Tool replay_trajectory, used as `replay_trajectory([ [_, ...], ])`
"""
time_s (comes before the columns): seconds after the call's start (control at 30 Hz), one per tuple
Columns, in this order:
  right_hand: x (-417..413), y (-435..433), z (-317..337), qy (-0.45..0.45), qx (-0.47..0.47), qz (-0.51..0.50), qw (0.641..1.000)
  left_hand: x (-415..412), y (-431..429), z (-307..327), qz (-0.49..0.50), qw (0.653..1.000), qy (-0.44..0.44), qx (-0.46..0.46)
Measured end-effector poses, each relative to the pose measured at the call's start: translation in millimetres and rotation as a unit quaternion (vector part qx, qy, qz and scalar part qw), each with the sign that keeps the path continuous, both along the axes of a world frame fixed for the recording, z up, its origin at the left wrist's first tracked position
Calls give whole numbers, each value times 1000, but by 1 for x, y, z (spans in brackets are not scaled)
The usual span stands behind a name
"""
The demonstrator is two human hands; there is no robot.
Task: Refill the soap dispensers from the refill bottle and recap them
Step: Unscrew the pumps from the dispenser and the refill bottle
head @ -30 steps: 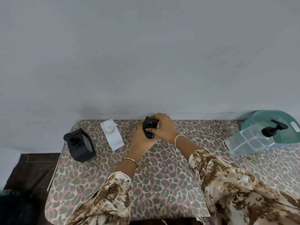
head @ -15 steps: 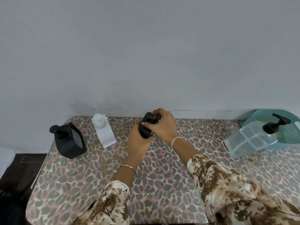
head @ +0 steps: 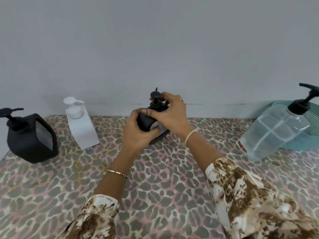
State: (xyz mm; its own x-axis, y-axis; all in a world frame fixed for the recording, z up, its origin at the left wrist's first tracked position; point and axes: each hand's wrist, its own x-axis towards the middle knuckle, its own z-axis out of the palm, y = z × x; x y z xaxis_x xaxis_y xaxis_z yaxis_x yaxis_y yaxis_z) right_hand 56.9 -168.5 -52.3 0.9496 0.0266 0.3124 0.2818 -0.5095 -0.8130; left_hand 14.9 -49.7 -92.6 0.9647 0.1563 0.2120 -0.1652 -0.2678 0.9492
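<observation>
On table (head: 155, 195) — four dispensers (head: 81, 128), two hands (head: 136, 133).

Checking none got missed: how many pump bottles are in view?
4: large black dispenser far left, white dispenser beside it, small black dispenser held at centre, clear bottle far right.

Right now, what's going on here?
A person handles a small black pump dispenser at the back of the leopard-print table: the left hand grips its body, the right hand curls round the pump collar. A larger black dispenser and a white dispenser stand at left, pumps on. A clear pump bottle stands before a teal basket at right.
</observation>
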Motion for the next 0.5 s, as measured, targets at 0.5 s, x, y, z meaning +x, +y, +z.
replay_trajectory([
  [0.5, -74, -81, -21, 2, 147, -33, 989, -40, -47, -14, -143, 989, -21, 7],
])
